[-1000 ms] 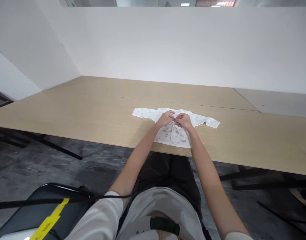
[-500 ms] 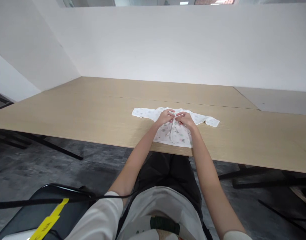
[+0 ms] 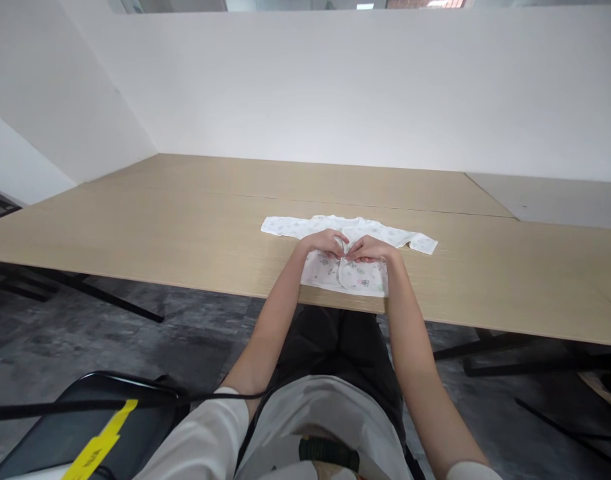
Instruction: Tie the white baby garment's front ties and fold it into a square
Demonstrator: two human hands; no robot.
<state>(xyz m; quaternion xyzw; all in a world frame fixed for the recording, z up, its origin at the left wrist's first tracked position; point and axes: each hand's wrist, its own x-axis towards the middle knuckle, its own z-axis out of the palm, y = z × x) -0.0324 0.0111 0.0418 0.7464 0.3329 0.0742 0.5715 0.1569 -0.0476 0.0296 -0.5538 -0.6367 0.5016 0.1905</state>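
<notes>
Because the shirt point(image 3: 358, 283) lies by the table's point(image 3: 185, 227) near edge, left hand point(image 3: 325, 242) and right hand point(image 3: 372, 249) reach mid-front, fingertips apparently pinching it.

Both arms point(image 3: 272, 320) extend forward, wrists point(image 3: 303, 248) bent inward, left hand point(image 3: 326, 241) and right hand point(image 3: 372, 249) close together, fingers point(image 3: 356, 253) curled.

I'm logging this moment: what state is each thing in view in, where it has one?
White printed top: spread on the table, sleeves out sideways; whether fastened, can't tell.
Left hand: fingers curled, touching the top's front.
Right hand: fingers gathered at the same front, near the left hand.
Black cable: stretched across, passing the chair.
Yellow tag: attached to the cable.
</notes>
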